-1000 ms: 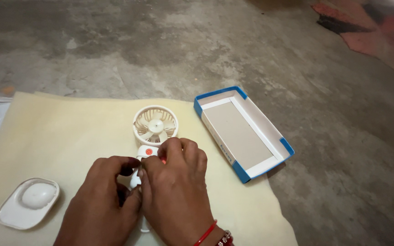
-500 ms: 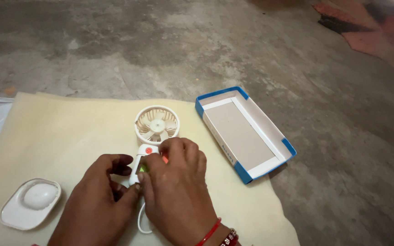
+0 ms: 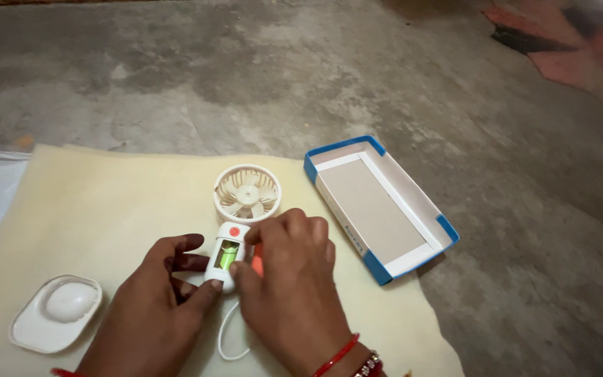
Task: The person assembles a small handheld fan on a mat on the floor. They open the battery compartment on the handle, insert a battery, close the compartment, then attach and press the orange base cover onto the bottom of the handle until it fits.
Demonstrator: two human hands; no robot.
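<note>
Lying flat on a cream mat (image 3: 106,202), a small white handheld fan (image 3: 242,223) is the thing both hands are busy w/. Round grille head points away from the person, handle points back toward them. On the handle: a red-orange dot button just below the head, then an open slot w/ smthg green showing inside.

Left hand (image 3: 155,307) sits on the fan's left side; thumb tip presses the lower end of the handle, fingers curled beside it, so it's pinched onto the fan, not loose. Right hand (image 3: 291,286) is on the fan's right side, fingers folded over the handle's edge, thumb at its lower end nr the left thumb. Also clamped on the fan. A bit of orange shows under the right fingers; can't tell what it is. Red thread bracelet (image 3: 336,355) and a beaded one on that wrist.

A thin white cord loop (image 3: 226,338) runs from the fan's handle end back betw. the two hands.

To the fan's right, apart from it, an open shallow box tray (image 3: 385,209), white inside w/ blue corners, lying at an angle, partly off the mat's edge. To the fan's left and nearer the person, well apart, a white rounded-square base (image 3: 54,314) w/ a domed centre. Mat lies on a rough grey concrete floor (image 3: 315,70). Far beyond the box, reddish cloth (image 3: 574,49) on the floor.
</note>
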